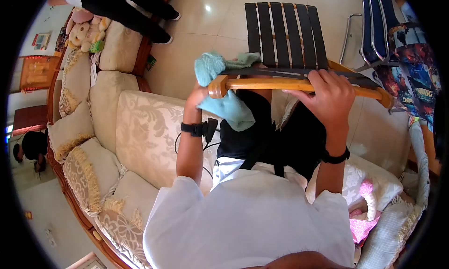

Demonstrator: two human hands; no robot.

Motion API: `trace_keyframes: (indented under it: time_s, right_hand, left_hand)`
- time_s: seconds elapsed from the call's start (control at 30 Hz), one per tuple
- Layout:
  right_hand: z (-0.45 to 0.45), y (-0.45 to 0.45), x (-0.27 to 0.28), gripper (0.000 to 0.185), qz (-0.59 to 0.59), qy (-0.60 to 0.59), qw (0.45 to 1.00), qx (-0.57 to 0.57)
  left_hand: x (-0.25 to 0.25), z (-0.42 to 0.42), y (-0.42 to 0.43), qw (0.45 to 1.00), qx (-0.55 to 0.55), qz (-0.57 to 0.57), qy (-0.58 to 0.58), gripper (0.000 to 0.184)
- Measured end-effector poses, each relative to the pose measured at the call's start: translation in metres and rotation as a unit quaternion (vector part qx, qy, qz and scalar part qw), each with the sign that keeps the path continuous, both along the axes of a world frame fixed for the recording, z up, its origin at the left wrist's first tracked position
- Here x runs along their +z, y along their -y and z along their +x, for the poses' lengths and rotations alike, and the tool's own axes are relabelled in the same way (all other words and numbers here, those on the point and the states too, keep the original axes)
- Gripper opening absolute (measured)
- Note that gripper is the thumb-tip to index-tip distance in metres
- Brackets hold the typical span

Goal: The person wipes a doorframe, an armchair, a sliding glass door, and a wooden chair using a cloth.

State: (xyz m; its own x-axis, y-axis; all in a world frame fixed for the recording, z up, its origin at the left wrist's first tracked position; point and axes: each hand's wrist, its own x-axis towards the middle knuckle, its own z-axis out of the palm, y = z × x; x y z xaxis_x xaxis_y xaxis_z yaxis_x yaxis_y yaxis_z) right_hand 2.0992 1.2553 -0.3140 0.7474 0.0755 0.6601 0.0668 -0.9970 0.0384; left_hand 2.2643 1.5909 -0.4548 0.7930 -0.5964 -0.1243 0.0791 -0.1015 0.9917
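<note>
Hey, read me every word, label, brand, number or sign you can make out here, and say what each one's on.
No text can be read for certain.
Colourful printed fabric at the right: pale lettering, too blurred to read.
Green item by the plush toys: too small to tell whether it has print.
Slatted frame and teal cloth: no lettering visible.

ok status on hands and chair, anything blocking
Left hand at teal cloth, fingers hidden. Right hand gripping wooden rail. Black-slatted chair in front. Nothing visibly blocking.
</note>
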Motion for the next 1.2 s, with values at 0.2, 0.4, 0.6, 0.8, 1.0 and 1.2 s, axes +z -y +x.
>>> trace_keyframes:
  time_s: [0.2,0.4,0.6,0.8,1.0,1.2]
  right_hand:
    - [-0.003,-0.004,0.001,0.054,0.018,-0.020,1.000,-0.004]
    - [-0.003,-0.003,-0.001,0.053,0.037,-0.016,0.999,0.004]
    - [0.005,0.000,0.000,0.057,0.006,-0.008,1.000,-0.010]
    - [0.010,0.010,0.001,0.055,0.024,-0.015,1.000,-0.005]
    - [0.000,0.017,-0.003,0.054,0.013,-0.012,0.999,0.045]
    - [0.002,0.009,0.000,0.053,-0.006,-0.005,0.999,0.036]
  left_hand:
    - [0.040,-0.021,0.030,0.982,-0.064,0.014,0.179,0.046]
    - [0.000,0.006,0.050,0.974,-0.086,0.031,0.207,0.045]
    - [-0.026,0.024,0.064,0.971,-0.078,0.033,0.221,0.044]
    - [-0.030,0.028,0.068,0.964,-0.074,0.027,0.253,0.043]
    - [-0.021,-0.004,0.046,0.937,-0.075,0.018,0.340,0.043]
    - [-0.040,0.032,0.043,0.964,-0.156,0.001,0.216,0.048]
